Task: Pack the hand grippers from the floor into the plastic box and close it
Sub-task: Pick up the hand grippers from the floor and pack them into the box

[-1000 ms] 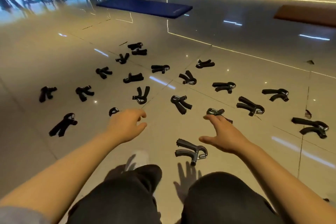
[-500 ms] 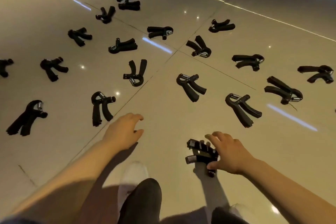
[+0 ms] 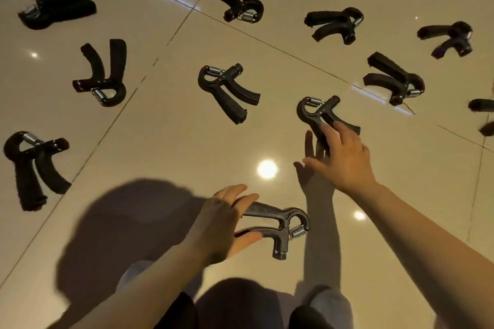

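Though open, right hand [image 3: 344, 160] on gripper [image 3: 318, 112]

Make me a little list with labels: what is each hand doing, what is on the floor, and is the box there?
left hand: left hand holds the handles of a black plastic hand gripper with a metal spring
right hand: right hand reaches onto the handles of a second black hand gripper, fingers straight
floor: shiny beige tiled floor, many more black grippers lying apart
plastic box: not in view
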{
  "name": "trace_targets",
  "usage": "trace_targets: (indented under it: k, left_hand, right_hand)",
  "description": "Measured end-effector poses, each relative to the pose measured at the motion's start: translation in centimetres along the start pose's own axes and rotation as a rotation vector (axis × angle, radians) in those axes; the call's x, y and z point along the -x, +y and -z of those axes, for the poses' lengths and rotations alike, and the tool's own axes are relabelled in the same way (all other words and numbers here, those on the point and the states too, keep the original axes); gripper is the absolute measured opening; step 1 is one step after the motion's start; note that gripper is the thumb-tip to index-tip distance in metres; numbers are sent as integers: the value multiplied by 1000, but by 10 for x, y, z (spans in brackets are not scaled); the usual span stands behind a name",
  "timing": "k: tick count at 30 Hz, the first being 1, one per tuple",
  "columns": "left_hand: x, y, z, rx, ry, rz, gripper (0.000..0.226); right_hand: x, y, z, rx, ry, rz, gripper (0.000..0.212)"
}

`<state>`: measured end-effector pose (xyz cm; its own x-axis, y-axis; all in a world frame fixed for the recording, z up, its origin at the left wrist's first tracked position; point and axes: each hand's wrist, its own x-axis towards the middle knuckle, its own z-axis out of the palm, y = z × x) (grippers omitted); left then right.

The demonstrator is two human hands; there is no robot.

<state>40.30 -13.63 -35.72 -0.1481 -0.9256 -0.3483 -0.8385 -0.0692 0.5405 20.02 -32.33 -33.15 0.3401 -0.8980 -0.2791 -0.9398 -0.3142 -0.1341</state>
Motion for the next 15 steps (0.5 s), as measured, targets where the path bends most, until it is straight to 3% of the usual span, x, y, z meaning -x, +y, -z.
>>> trace_targets:
  k: [5,7,15]
  left_hand:
    - [5,-16,-19,-269,-85,-217,111]
    - [2,-22,-15,-248,-84,-274,107]
    - [-7,-27,-4,-347,-22,-306,94]
  right_hand:
    - [-26,49,5,-40,-107,-206,92]
    - [-21,53,-5,-76,-151,-222,94]
    - [-1,52,-16,-33,-20,-212,85]
